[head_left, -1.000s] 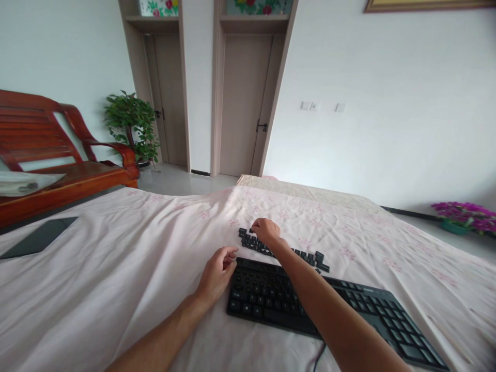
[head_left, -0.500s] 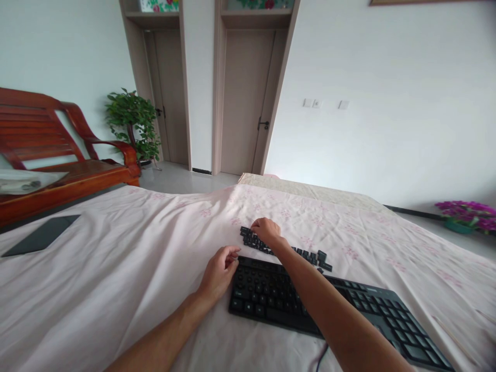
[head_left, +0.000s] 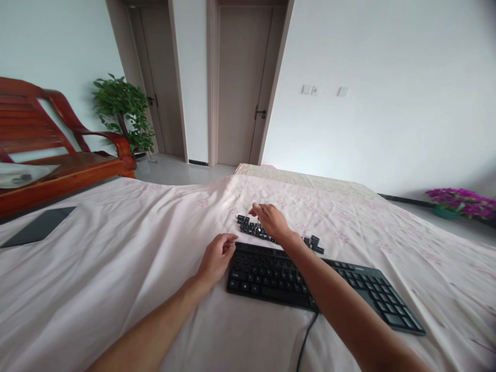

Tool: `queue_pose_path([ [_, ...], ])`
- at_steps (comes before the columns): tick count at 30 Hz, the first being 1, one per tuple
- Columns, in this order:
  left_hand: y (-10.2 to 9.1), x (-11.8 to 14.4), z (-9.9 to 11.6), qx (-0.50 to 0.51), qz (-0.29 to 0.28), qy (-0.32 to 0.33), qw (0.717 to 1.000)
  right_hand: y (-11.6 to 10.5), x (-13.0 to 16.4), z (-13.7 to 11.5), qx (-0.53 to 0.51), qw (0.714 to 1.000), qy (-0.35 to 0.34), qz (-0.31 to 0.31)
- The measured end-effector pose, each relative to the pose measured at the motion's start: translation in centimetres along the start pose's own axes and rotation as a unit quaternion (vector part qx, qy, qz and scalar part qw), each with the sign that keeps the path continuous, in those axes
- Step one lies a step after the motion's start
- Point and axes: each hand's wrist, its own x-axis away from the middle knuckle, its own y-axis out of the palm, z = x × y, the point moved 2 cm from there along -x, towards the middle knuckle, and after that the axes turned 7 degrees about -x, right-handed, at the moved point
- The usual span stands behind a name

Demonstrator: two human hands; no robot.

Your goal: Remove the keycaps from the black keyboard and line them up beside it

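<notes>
A black keyboard [head_left: 271,297] lies on the pink flowered cloth, with many of its upper left keycaps off. My left hand [head_left: 217,258] is at its upper left corner, fingers curled and thumb against the edge. Behind the keyboard, loose black keycaps [head_left: 248,227] lie in rows. Over these rows is my right hand [head_left: 273,221], its fingers bent down and drawn together; what is between the fingertips is too small to make out. My right forearm crosses above the keyboard and hides part of it.
A dark flat tablet-like object [head_left: 39,226] lies at the left on the cloth [head_left: 155,248]. The keyboard cable [head_left: 306,338] runs toward me. Thin sticks [head_left: 428,307] lie at the right. Beyond are a wooden bench [head_left: 70,160], a potted plant [head_left: 124,111] and purple flowers [head_left: 461,200].
My right hand has lifted slightly and shifted right along the keycaps, uncovering more of their left end. My left hand stays at the keyboard corner. The camera view has shifted a little.
</notes>
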Motion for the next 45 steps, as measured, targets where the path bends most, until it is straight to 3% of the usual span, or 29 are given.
queue_pose_path([
  [5,-0.2,0.8,1.8,-0.068,0.002,0.094,0.993,-1.1,5.5,-1.1,-0.233,0.973,0.002,0.006],
  [8,-0.2,1.3,2.8,-0.097,-0.022,0.137,0.986,-0.6,8.0,-1.2,-0.296,0.954,0.032,-0.018],
  [13,0.0,2.0,3.5,-0.104,-0.065,0.146,0.982,-0.1,10.1,-1.8,-0.306,0.951,0.020,-0.031],
  [22,0.3,2.5,3.8,-0.138,-0.134,0.168,0.967,0.8,10.8,-2.9,-0.268,0.962,-0.037,-0.027],
  [27,0.5,1.9,3.7,-0.166,-0.167,0.157,0.959,1.6,11.2,-3.0,-0.249,0.964,-0.086,-0.023],
  [31,0.7,1.3,4.1,-0.187,-0.193,0.135,0.954,2.4,11.6,-2.3,-0.274,0.959,-0.077,0.002],
  [38,1.2,1.7,4.8,-0.214,-0.167,0.117,0.955,2.6,12.6,-1.7,-0.316,0.939,-0.110,0.076],
  [41,1.4,2.2,4.7,-0.188,-0.139,0.109,0.966,2.2,12.9,-1.6,-0.329,0.936,-0.085,0.090],
  [45,1.6,2.4,4.4,-0.128,-0.119,0.074,0.982,1.7,13.2,-1.9,-0.318,0.938,-0.103,0.092],
])
